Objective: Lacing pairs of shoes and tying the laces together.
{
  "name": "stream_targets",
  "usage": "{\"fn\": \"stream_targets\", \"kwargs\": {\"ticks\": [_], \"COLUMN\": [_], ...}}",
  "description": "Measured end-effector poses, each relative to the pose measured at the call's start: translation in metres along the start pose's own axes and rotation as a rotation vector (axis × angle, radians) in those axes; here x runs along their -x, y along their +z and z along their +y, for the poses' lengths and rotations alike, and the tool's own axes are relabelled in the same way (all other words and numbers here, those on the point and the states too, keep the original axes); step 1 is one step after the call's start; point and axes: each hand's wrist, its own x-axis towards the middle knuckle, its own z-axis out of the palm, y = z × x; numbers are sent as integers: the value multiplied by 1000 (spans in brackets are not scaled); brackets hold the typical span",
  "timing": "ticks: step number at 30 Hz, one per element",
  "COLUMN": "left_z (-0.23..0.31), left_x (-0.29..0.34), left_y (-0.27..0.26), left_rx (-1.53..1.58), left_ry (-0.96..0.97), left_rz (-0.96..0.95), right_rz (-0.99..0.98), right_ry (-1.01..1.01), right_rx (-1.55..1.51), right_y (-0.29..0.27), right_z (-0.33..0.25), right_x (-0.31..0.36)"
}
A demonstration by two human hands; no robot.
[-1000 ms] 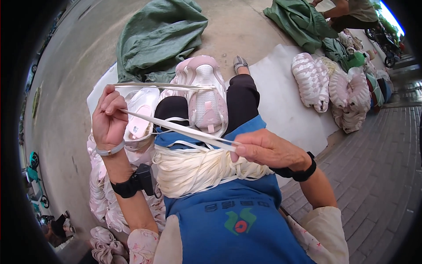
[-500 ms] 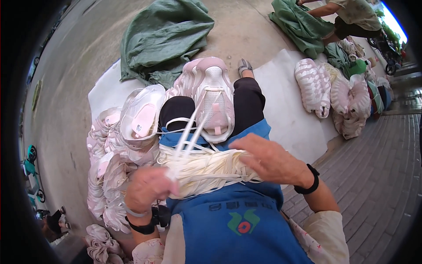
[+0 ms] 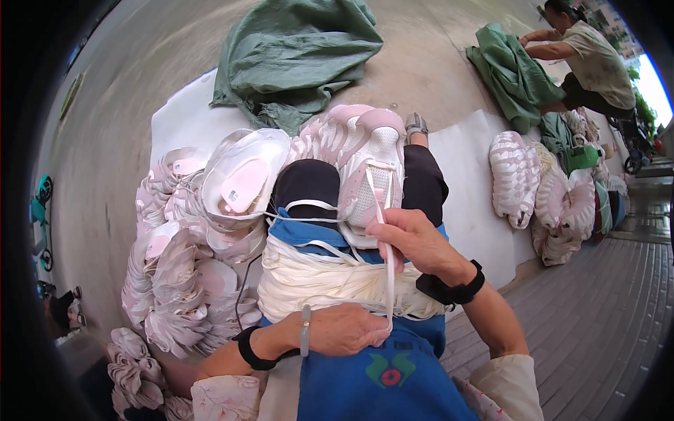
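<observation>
A pink and white shoe upper (image 3: pixel 372 189) lies between my knees, toe end away from me, at the near end of a row of nested uppers. White shoelaces (image 3: pixel 390 281) run from its eyelets toward me. My right hand (image 3: pixel 414 242) pinches the laces close to the upper. Lower down, at my blue apron, my left hand (image 3: pixel 351 328) is closed around the ends of the same laces. Across my lap, under both hands, lies a thick bundle of cream laces (image 3: pixel 330 277).
Stacks of pink-white uppers (image 3: pixel 172 288) stand at my left, one open upper (image 3: pixel 246 175) on top. A green sack (image 3: pixel 295 59) lies ahead. At right, bundled uppers (image 3: pixel 516 179) rest beside white sheeting (image 3: pixel 467 168); beyond, another person (image 3: pixel 597 63) handles a green sack (image 3: pixel 516 77).
My right hand has come in and taken hold of the laces. My left hand has moved right and down, and the laces now run toward my apron. The view has shifted.
</observation>
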Motion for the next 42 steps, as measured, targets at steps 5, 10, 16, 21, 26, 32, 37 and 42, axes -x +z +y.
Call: {"fn": "stream_targets", "kwargs": {"ticks": [5,10,16,21,26,32,37,42], "left_z": [-15,5,-36,-40,-40,-38,-30,-26], "left_x": [-4,-1,-34,-56,-80,-86,-68,-59], "left_y": [-15,-31,-50,-55,-73,-82,-67,-59], "left_rx": [102,349,772,-62,-676,-692,209,884], "left_ry": [12,-390,-188,-190,-239,-280,-161,-60], "left_rz": [-26,65,834,959,923,844,851,813], "right_rz": [79,45,138,177,222,249,224,130], "right_ry": [-65,-51,-382,-457,-509,-576,-545,-555], "right_rx": [-249,-168,476,540,523,651,555,666], "right_y": [-12,-12,15,2,-4,-13,-11,-1], "right_z": [19,8,4,4,4,15,20,23], "right_x": [6,11,18,26,32,33,37,38]}}
